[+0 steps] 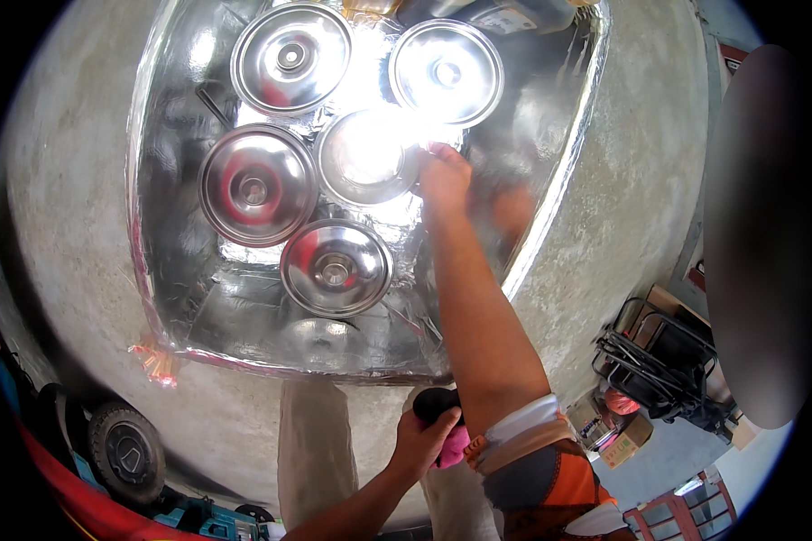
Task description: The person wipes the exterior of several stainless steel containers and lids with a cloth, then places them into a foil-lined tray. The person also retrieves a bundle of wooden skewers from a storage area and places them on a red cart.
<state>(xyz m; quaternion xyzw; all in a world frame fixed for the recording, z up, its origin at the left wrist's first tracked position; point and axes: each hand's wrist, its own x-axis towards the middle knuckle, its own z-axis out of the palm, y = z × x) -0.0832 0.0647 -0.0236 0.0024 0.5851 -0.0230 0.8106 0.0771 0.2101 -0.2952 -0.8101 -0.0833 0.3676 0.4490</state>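
Note:
Several round, shiny steel lids sit on the foil-covered table [235, 311]: a far left lid [291, 77], a far right lid [465, 95], a left lid [244, 212] and a near lid [334, 293]. Among them is a round steel vessel or lid [343, 171], mostly washed out by glare. My right hand [445, 180] reaches over the table to its right rim, fingers closed there; glare hides exactly what they grip. Close to my body, below the table's front edge, my left hand [421, 442] is closed around a black rounded object [435, 403] with pink cloth [453, 447] beside it.
A dark utensil handle [213, 106] lies between the left lids. Bottles [514, 16] stand at the far edge. Black folded metal frames [654, 365] and a cardboard box [629, 440] are on the right. A vehicle wheel [128, 453] shows at lower left.

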